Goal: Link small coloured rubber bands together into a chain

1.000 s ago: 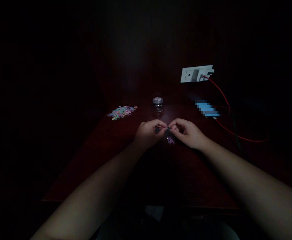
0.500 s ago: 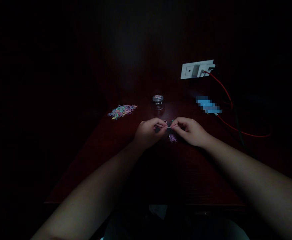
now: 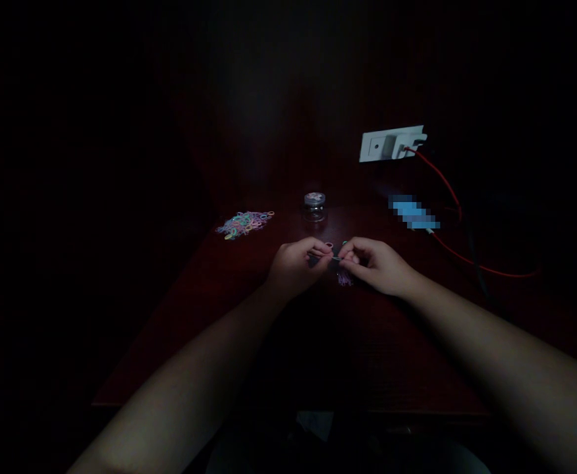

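Observation:
Fingertips of my left hand and my right hand pinch a thin, pale elastic band, drawn out in the short gap between them. Just below my right fingertips a small bunch of purple elastic bands lies on the dark red table. A pink elastic band shows behind my left fingertips, and a bit of green peeks out behind the right ones. Farther left rests a loose pile of multicoloured elastic bands.
A small clear jar with a lid stands behind my hands. At the right lies a blurred-out blue device on a red cable, which runs to a white wall socket. The table's front edge is near me; surroundings are dark.
The whole view has shifted slightly, so everything sits a little lower. Both hands keep their pinch; the strand between them looks greener and slants slightly now.

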A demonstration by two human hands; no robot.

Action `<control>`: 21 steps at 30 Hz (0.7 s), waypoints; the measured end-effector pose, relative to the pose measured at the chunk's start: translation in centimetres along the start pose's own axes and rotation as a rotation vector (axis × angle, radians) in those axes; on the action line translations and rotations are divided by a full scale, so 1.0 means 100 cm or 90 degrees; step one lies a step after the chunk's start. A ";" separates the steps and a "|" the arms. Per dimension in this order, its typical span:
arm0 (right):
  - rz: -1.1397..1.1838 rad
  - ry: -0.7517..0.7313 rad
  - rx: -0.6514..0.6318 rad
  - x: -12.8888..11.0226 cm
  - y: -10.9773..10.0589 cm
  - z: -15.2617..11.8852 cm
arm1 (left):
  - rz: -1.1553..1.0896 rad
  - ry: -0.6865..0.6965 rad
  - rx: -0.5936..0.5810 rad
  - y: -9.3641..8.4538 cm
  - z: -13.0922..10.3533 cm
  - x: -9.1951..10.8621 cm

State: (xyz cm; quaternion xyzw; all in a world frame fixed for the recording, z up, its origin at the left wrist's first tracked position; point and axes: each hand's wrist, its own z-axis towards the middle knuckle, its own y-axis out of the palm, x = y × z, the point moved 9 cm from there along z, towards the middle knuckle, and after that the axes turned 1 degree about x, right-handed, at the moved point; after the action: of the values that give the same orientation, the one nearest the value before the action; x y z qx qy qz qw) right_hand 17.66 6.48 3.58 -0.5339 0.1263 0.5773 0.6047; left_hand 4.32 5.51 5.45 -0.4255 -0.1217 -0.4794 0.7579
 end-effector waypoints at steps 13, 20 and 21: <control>-0.023 0.002 -0.008 0.003 0.000 0.000 | 0.004 0.015 -0.016 0.000 -0.001 0.002; -0.026 -0.003 -0.012 0.002 0.000 0.001 | 0.008 0.030 -0.018 -0.001 -0.001 0.003; -0.028 -0.005 -0.009 0.002 -0.001 0.001 | 0.009 0.029 -0.017 -0.001 -0.001 0.003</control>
State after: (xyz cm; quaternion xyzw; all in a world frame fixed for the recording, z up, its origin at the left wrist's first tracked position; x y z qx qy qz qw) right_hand 17.73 6.63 3.49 -0.5384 0.1084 0.5669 0.6141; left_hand 4.38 5.25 5.60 -0.4258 -0.0948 -0.4851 0.7579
